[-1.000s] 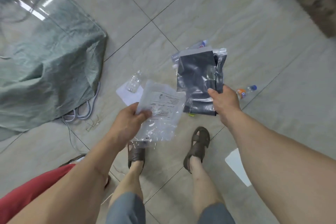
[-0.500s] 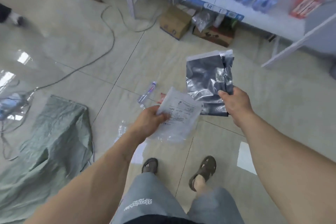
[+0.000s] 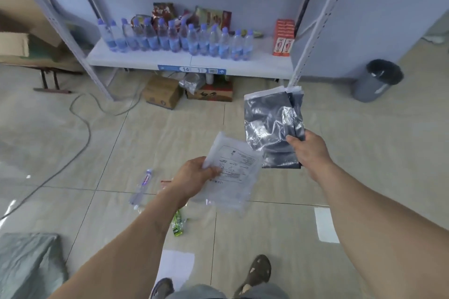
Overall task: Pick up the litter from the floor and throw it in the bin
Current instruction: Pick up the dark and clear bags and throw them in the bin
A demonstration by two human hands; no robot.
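My left hand (image 3: 194,177) grips a clear plastic bag with printed text (image 3: 233,172) by its left edge, held out in front of me. My right hand (image 3: 308,150) pinches a bundle of dark grey plastic bags (image 3: 272,126) at its lower right corner, a little higher and to the right. A grey bin with a black liner (image 3: 376,80) stands on the floor at the far right, by the wall. On the tiles below my left arm lie an empty clear bottle (image 3: 143,184), a green wrapper (image 3: 178,222) and white paper sheets (image 3: 175,267).
A white shelf rack (image 3: 189,60) with several water bottles and snack packs stands ahead. Cardboard boxes (image 3: 162,92) sit under it. A cable (image 3: 82,119) runs across the floor at left. A grey-green sack (image 3: 26,264) lies bottom left. Another white paper (image 3: 325,224) lies at right.
The view has lifted from the floor to the shelf and the bin. Both hands kept their bags and rose with the view.
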